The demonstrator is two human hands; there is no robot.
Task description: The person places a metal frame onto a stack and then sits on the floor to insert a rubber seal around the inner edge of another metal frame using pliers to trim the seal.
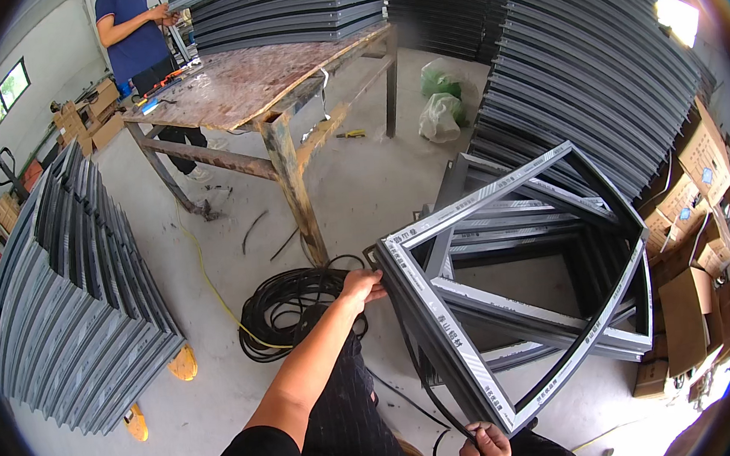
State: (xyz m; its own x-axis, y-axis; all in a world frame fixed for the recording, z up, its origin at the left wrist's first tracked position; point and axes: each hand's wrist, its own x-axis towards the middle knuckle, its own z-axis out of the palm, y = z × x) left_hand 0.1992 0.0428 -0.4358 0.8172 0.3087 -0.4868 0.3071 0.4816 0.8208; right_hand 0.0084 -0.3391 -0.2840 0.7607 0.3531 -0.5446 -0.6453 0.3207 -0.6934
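A grey metal window frame (450,328), with white printed film on its faces, lies tilted on top of other frames in front of me. My left hand (363,289) is closed at its upper left edge, fingers curled against the side; what lies under the fingertips is partly hidden. By the frame's near corner, my right hand (485,452) pinches a black rubber strip (419,369). This strip hangs in a loose curve along the frame's left side, from near my left hand down to my right. A coil of black strip (282,312) lies on the floor beyond my left forearm.
Stacked frames stand left (82,336) and far right (576,74). A worn metal-legged table (225,89) bears more frames and tools; a person (131,32) stands behind it. Cardboard boxes (689,314) line the right. A yellow cord (206,279) crosses the floor, near plastic bags (442,115).
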